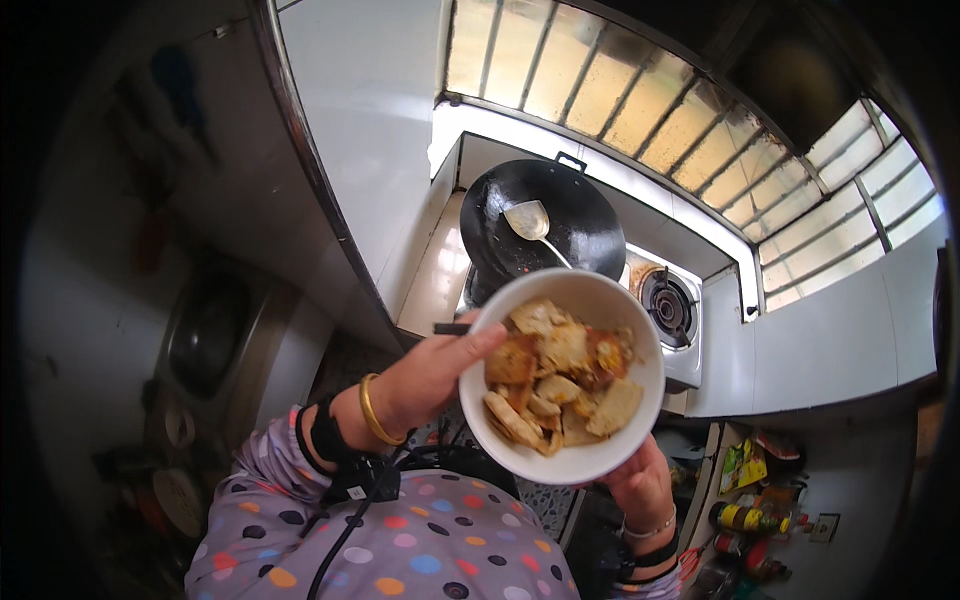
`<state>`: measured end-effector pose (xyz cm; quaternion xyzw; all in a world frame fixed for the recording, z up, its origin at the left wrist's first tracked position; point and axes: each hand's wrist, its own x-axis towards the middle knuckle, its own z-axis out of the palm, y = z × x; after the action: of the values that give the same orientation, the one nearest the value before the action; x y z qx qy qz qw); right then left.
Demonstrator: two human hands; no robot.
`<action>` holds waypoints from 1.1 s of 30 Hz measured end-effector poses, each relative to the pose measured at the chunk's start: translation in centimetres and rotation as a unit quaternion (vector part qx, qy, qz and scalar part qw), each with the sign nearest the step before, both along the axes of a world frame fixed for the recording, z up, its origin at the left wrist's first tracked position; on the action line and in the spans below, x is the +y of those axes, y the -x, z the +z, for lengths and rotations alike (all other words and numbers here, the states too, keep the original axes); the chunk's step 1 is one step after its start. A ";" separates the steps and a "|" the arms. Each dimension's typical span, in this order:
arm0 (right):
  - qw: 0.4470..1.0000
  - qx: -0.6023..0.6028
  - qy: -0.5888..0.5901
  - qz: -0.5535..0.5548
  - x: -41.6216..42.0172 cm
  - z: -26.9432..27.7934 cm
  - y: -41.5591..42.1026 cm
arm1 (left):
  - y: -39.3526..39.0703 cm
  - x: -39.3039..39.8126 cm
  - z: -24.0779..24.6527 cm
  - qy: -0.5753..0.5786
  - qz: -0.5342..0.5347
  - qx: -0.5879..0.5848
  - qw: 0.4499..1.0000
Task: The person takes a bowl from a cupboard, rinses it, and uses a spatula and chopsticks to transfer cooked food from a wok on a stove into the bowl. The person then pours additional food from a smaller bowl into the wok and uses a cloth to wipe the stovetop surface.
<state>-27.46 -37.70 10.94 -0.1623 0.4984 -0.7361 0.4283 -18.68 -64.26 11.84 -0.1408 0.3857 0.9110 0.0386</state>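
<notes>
A white bowl (pixel 562 469) of cooked food in browned, pale pieces (pixel 559 375) is held up between my two hands. My left hand (pixel 439 371) grips its left side, the thumb over the rim and the other fingers hidden behind it. From below, my right hand (pixel 641 476) holds the lower right side, its fingers mostly hidden by the bowl. Beyond the bowl a black wok (pixel 585 217) sits on the stove, with a metal spatula (pixel 529 221) resting inside it. The bowl hides the near end of the spatula.
To the wok's right is a bare gas burner (pixel 667 306) on the steel stove. Bottles (pixel 750 517) and packets (pixel 744 465) stand at the lower right. A barred window (pixel 637 97) runs behind the stove. At the left, a partition edge (pixel 322 180) rises near a sink (pixel 210 337).
</notes>
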 end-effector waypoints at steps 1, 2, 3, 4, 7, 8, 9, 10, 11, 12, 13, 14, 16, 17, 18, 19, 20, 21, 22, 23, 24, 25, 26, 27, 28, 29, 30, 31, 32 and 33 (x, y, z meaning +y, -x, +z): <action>0.999 -0.005 -0.010 -0.052 0.6 0.2 -1.2 | 0.1 0.5 0.1 0.024 -0.028 -0.003 0.999; 0.997 -0.021 -0.011 -0.078 1.3 0.4 -2.1 | 0.2 1.2 0.1 0.010 -0.057 0.049 0.997; 0.994 -0.016 -0.008 -0.112 1.9 0.3 -3.0 | 0.8 1.9 0.1 0.022 -0.066 0.057 0.996; 0.991 -0.007 -0.025 -0.134 2.8 0.2 -3.8 | 1.1 2.9 0.1 0.023 -0.078 0.080 0.993; 0.981 -0.011 -0.048 -0.189 5.6 -0.4 -6.0 | 1.3 5.6 0.4 0.039 -0.125 0.061 0.989; 0.978 -0.015 -0.046 -0.205 6.6 -0.5 -6.6 | 1.2 6.7 0.6 0.044 -0.139 0.048 0.988; 0.974 -0.025 -0.050 -0.219 7.5 -0.5 -7.2 | 1.2 7.7 0.7 0.049 -0.152 0.034 0.987; 0.970 -0.033 -0.049 -0.234 8.1 -0.6 -7.8 | 1.5 8.5 0.7 0.059 -0.174 0.034 0.982; 0.967 -0.041 -0.047 -0.249 8.7 -0.6 -8.4 | 1.6 9.3 0.7 0.076 -0.193 0.036 0.978; 0.964 -0.034 -0.046 -0.260 9.5 -0.6 -8.9 | 1.6 10.3 0.7 0.091 -0.212 0.029 0.973; 0.961 -0.038 -0.042 -0.272 10.2 -0.7 -9.6 | 1.4 11.3 0.5 0.104 -0.235 0.020 0.966; 0.954 -0.037 -0.039 -0.294 9.5 -1.2 -10.1 | 1.8 11.2 -0.4 0.100 -0.217 0.039 0.970; 0.942 -0.043 -0.034 -0.330 11.7 -1.5 -11.5 | 1.3 14.0 -1.4 0.163 -0.217 0.016 0.962; 0.944 -0.065 -0.040 -0.321 13.1 -1.7 -12.0 | 0.8 15.3 -2.1 0.246 -0.196 0.006 0.949; 0.938 -0.087 -0.034 -0.332 14.5 -1.9 -12.8 | 0.7 16.3 -2.7 0.221 -0.222 -0.079 0.946; 0.936 -0.095 -0.055 -0.334 16.1 -2.2 -13.3 | 0.6 17.5 -3.1 0.168 -0.245 -0.108 0.949; 0.937 -0.108 -0.064 -0.325 17.6 -2.6 -13.8 | 0.4 18.7 -3.5 0.139 -0.247 -0.123 0.951; 0.924 -0.070 -0.036 -0.373 18.6 -3.3 -14.7 | 0.4 20.8 -4.1 0.056 -0.245 -0.051 0.967; 0.926 -0.075 -0.053 -0.367 20.3 -3.4 -15.2 | 0.1 22.3 -4.3 0.061 -0.252 -0.044 0.965; 0.929 -0.059 -0.069 -0.358 22.0 -3.6 -15.8 | -0.3 23.8 -4.5 0.056 -0.254 -0.031 0.965; 0.927 -0.071 -0.063 -0.363 23.6 -3.6 -16.6 | -0.5 25.5 -4.7 0.062 -0.263 -0.032 0.962; 0.923 -0.073 -0.058 -0.373 25.1 -3.7 -17.3 | -0.6 27.2 -4.8 0.059 -0.273 -0.027 0.960; 0.920 -0.074 -0.053 -0.381 26.4 -3.9 -18.1 | -0.8 28.7 -4.9 0.048 -0.284 -0.008 0.958; 0.916 -0.074 -0.049 -0.392 27.8 -4.0 -18.9 | -1.0 30.2 -4.9 0.056 -0.300 -0.018 0.952; 0.912 -0.065 -0.044 -0.404 28.4 -5.2 -19.8 | -1.2 31.1 -5.9 0.056 -0.320 -0.005 0.946; 0.905 -0.054 -0.042 -0.420 30.0 -5.5 -20.7 | -1.4 32.9 -6.0 0.049 -0.343 0.009 0.938; 0.898 -0.067 -0.031 -0.434 31.6 -6.0 -21.7 | -1.6 34.4 -5.9 0.070 -0.388 0.017 0.919; 0.887 -0.073 -0.026 -0.456 32.7 -6.2 -22.7 | -1.8 35.7 -5.6 0.097 -0.393 0.012 0.914; 0.874 -0.070 -0.024 -0.481 33.9 -6.6 -23.5 | -2.0 36.8 -5.4 0.113 -0.403 0.019 0.908; 0.871 -0.087 -0.024 -0.483 35.4 -7.0 -24.3 | -2.2 38.1 -5.3 0.120 -0.414 0.037 0.901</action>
<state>-3.16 -2.27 3.91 0.1738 0.4929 -0.8501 0.0644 -16.44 -26.15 6.56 0.0620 0.5171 0.7639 0.3812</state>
